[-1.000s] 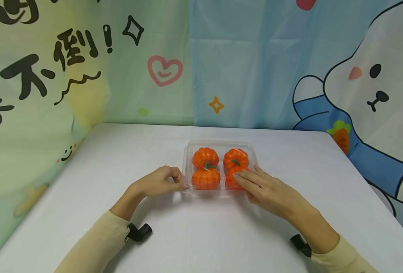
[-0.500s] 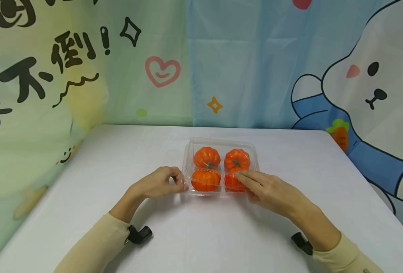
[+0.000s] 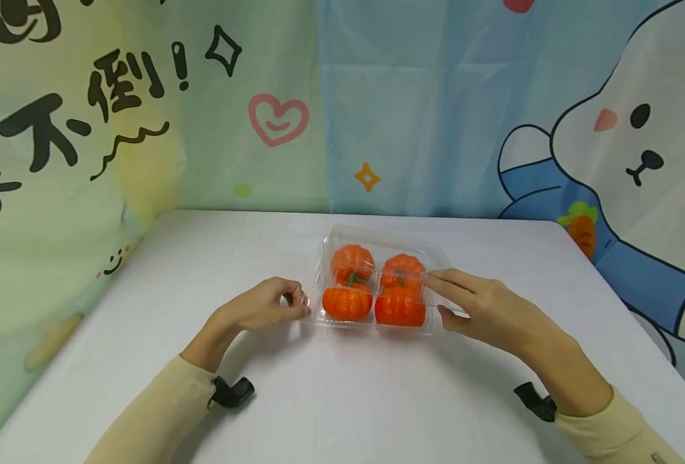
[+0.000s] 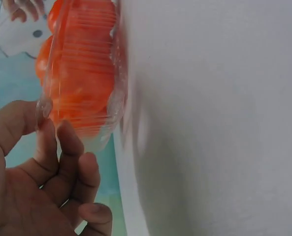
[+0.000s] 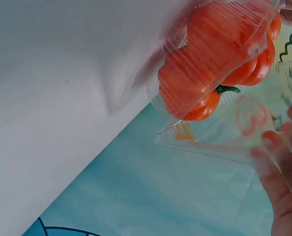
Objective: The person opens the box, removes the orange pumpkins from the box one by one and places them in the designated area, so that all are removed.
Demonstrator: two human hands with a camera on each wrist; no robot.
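"What is on the table?"

"A clear plastic lidded container [image 3: 374, 323] sits around the middle of the white tabletop [image 3: 319, 399], with four glossy orange ribbed pumpkins [image 3: 347, 304] inside, two near and two far. A green stem shows between the left pair."

"And the left hand [image 3: 267, 303]?"

"It pinches the container's near left corner between thumb and index finger; the other fingers curl loosely beside it."

"The right one?"

"The right hand [image 3: 487, 312] reaches in at the near right, fingers long and nearly straight, thumb set apart from them. The fingertips touch the clear plastic lid [image 5: 234, 129]. I can't tell whether the thumb presses on it too."

"Is the lid flat?"

"No, it's tilted up on the near side, and its near wall crosses in front of the pumpkins."

"What else shows?"

"Cream sleeves [image 3: 151, 412], a small black device [image 3: 233, 392] at each wrist, and a printed fabric backdrop [image 3: 388, 96] behind the table."
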